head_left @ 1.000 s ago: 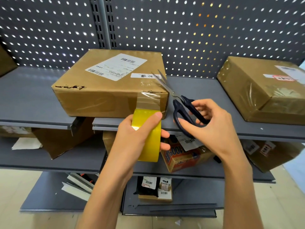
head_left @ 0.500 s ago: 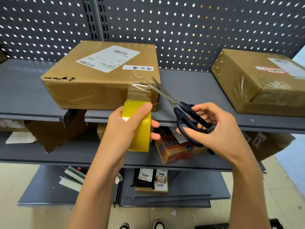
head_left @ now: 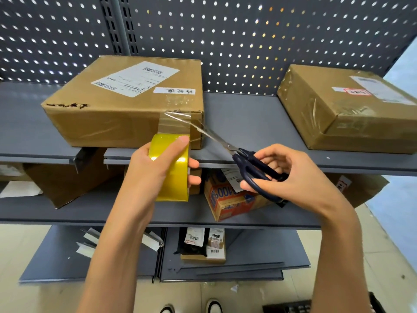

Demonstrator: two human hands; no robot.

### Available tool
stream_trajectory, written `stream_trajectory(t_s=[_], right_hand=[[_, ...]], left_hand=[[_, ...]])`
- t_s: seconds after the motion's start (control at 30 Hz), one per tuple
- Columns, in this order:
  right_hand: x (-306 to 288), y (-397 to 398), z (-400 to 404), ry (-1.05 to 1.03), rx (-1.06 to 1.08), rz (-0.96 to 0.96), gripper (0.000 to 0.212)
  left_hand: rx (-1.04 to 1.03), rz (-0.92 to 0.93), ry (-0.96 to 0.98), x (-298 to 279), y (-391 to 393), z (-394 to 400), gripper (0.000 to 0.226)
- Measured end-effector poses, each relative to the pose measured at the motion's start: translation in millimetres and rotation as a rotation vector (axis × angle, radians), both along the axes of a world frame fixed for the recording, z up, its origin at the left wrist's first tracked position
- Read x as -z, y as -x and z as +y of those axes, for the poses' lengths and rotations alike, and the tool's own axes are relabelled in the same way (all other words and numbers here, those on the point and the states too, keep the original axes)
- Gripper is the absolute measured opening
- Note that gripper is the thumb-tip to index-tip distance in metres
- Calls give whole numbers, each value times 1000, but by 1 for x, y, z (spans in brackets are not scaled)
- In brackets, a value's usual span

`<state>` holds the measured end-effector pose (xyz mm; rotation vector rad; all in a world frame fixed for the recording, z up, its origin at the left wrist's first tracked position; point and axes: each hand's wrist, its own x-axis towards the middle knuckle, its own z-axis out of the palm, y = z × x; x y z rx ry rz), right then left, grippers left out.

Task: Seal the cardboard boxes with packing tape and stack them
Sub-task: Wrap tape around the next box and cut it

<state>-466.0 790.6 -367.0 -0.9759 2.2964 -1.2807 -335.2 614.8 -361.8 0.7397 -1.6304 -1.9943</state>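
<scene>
A brown cardboard box point(head_left: 108, 118) with a white shipping label sits on the top shelf at the left. A strip of clear tape point(head_left: 178, 123) runs from its front right corner down to a yellow tape roll point(head_left: 174, 175). My left hand point(head_left: 146, 170) grips that roll just below the box's front face. My right hand point(head_left: 291, 177) holds dark-handled scissors point(head_left: 246, 163); their blades reach the right edge of the stretched tape. A second, tape-wrapped box point(head_left: 352, 123) lies on the same shelf at the right.
The grey top shelf point(head_left: 243, 127) has bare surface between the two boxes. A perforated back panel point(head_left: 225, 37) stands behind. The middle shelf holds an orange printed carton point(head_left: 228, 204) and brown boxes point(head_left: 65, 184). Small packages point(head_left: 203, 245) lie on the bottom shelf.
My right hand has brought the scissors leftward and down until the blades meet the stretched tape. My left hand keeps the roll under the box's corner.
</scene>
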Motion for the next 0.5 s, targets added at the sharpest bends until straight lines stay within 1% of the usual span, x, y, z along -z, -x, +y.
stream_trajectory(t_s=[0.07,0.17,0.3,0.5], right_hand=[[1,1,-1,-5,-23,-23,62],[1,3,-8,-12,-48,-44,64],[-2,6,-22,-4,-90,-35,66],[-11,11,-41,-21,-160,-34,56]], left_hand=[[-3,1,3,0,0,1,23],[-1,-5,5,0,-1,0,18],[5,-17,21,-1,-1,0,18],[15,-21,26,-1,-2,0,19]])
